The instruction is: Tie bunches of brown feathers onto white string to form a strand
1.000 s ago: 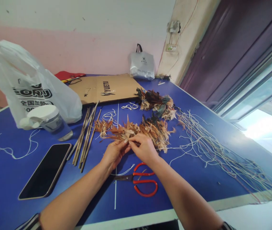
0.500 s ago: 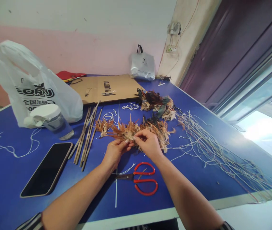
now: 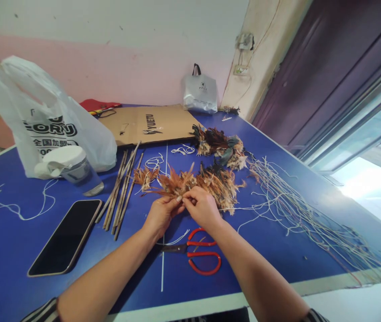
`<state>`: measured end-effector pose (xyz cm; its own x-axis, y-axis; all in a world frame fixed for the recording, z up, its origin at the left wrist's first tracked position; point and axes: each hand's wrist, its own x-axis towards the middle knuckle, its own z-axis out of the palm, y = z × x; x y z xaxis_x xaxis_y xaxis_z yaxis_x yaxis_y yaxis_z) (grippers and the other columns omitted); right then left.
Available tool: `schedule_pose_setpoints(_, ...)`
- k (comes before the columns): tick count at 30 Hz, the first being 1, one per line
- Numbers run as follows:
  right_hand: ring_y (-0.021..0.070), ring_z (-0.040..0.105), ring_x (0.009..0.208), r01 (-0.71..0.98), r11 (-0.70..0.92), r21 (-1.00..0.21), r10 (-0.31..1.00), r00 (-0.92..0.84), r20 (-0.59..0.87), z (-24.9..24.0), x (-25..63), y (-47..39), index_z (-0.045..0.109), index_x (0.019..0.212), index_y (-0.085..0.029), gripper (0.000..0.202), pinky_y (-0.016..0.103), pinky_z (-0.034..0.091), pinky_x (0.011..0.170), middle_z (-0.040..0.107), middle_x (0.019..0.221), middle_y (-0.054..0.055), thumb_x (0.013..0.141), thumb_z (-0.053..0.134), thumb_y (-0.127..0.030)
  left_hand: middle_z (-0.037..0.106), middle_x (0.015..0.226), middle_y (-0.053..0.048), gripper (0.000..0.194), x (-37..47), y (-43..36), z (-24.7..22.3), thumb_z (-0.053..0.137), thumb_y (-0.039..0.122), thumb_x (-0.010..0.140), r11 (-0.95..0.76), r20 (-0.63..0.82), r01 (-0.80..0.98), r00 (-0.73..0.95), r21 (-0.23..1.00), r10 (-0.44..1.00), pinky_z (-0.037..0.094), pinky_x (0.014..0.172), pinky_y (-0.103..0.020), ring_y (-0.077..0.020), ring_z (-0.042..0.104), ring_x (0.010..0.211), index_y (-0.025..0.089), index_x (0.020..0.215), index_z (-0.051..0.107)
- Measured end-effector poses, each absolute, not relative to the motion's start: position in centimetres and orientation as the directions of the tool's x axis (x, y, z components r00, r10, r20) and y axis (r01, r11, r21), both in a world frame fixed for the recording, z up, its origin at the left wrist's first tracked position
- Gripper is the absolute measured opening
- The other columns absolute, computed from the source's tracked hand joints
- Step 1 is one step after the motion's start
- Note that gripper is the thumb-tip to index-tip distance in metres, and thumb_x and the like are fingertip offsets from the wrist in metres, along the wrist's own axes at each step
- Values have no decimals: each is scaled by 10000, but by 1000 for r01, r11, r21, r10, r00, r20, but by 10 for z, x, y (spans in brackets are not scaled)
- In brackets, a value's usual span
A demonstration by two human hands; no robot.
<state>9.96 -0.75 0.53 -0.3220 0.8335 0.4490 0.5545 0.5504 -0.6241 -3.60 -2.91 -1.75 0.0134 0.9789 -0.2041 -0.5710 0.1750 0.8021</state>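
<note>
A bundle of orange-brown feathers [image 3: 177, 181] is pinched at its base by my left hand [image 3: 162, 214], fingers closed. Against it, thumb and fingertips of my right hand [image 3: 202, 206] are pressed together; what they grip is too small to make out. Behind and right of my right hand lies a fuller tan and brown feather bunch [image 3: 223, 184], with darker feathers [image 3: 219, 142] beyond it. A small feather tuft [image 3: 144, 178] rests to the left. Pale strings [image 3: 297, 210] spread to the right, one running toward my right hand. Red-handled scissors [image 3: 205, 263] lie below my hands.
Thin sticks [image 3: 120, 192], a black phone [image 3: 65, 237] and a clear lidded cup [image 3: 79, 172] are on the left. Behind them stands a white plastic bag [image 3: 59, 116]. Flat cardboard [image 3: 163, 120] and a silver bag [image 3: 199, 91] are at the back of the blue table [image 3: 126, 286].
My right hand has shifted slightly left and down, closer to my left fingertips. The held feathers have turned and now fan more upright above my fingers.
</note>
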Motion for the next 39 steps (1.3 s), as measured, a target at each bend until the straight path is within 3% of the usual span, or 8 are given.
schedule_pose_setpoints(3, 123, 541, 689, 401, 555, -729, 824, -384, 416, 11, 103, -5, 679, 781, -188, 147, 244, 413, 643, 609, 757, 29, 760, 535, -172, 695, 716, -98, 141, -41, -26, -14, 721, 135, 637, 194, -224, -569, 17, 799, 974, 524, 637, -178, -119, 643, 635, 51, 743, 684)
schedule_pose_setpoints(9, 82, 480, 519, 8, 117, -993, 974, -197, 113, 12, 112, 10, 635, 970, -152, 271, 207, 390, 496, 602, 675, -1, 731, 571, -262, 670, 671, -51, 59, -49, -27, -2, 603, 78, 746, 276, -274, -637, 104, 720, 956, 528, 541, -134, -101, 646, 589, 78, 753, 662)
schedule_pose_setpoints(13, 80, 547, 672, -154, 108, -982, 926, -344, 156, 11, 112, 13, 560, 1133, -213, 448, 207, 449, 603, 615, 1007, 32, 688, 607, -212, 650, 662, -37, 69, -48, -32, 1, 574, 55, 763, 369, -302, -659, 220, 655, 928, 527, 515, -121, -90, 642, 568, 83, 747, 635)
schedule_pose_setpoints(16, 102, 568, 820, -176, 146, -973, 896, -393, 206, 9, 109, 10, 589, 1082, -211, 411, 245, 457, 752, 586, 1112, 40, 673, 618, -194, 634, 648, -32, 67, -46, -35, 1, 566, 44, 764, 448, -321, -644, 313, 620, 894, 524, 493, -118, -86, 636, 544, 77, 763, 624)
schedule_pose_setpoints(21, 105, 580, 697, -151, 85, -985, 923, -361, 135, 4, 103, 8, 646, 783, -156, 153, 236, 451, 696, 644, 753, -4, 659, 650, -246, 620, 647, -24, 78, -47, -35, -2, 558, 41, 767, 492, -349, -629, 347, 602, 870, 514, 467, -109, -81, 629, 532, 91, 798, 610)
schedule_pose_setpoints(25, 71, 517, 499, -203, -94, -975, 937, -348, -18, 4, 109, 13, 594, 699, -147, 191, 195, 405, 510, 590, 576, -35, 650, 674, -313, 620, 663, -23, 102, -53, -31, -4, 524, 20, 778, 484, -372, -660, 316, 574, 873, 517, 480, -108, -74, 626, 542, 90, 780, 598)
schedule_pose_setpoints(34, 83, 564, 545, -373, -300, -878, 902, -412, -133, 9, 128, 23, 541, 730, -144, 269, 172, 395, 437, 656, 742, 31, 629, 717, -321, 620, 647, -25, 128, -61, -22, -11, 474, 22, 807, 433, -414, -738, 227, 518, 882, 523, 481, -108, -75, 628, 552, 105, 781, 568)
schedule_pose_setpoints(39, 50, 524, 495, -430, -348, -833, 900, -401, -170, 12, 132, 25, 526, 719, -158, 215, 138, 391, 430, 633, 662, -4, 624, 717, -191, 631, 665, -28, 108, -63, -20, -12, 494, 34, 802, 417, -403, -754, 220, 508, 888, 524, 484, -114, -78, 633, 560, 105, 830, 571)
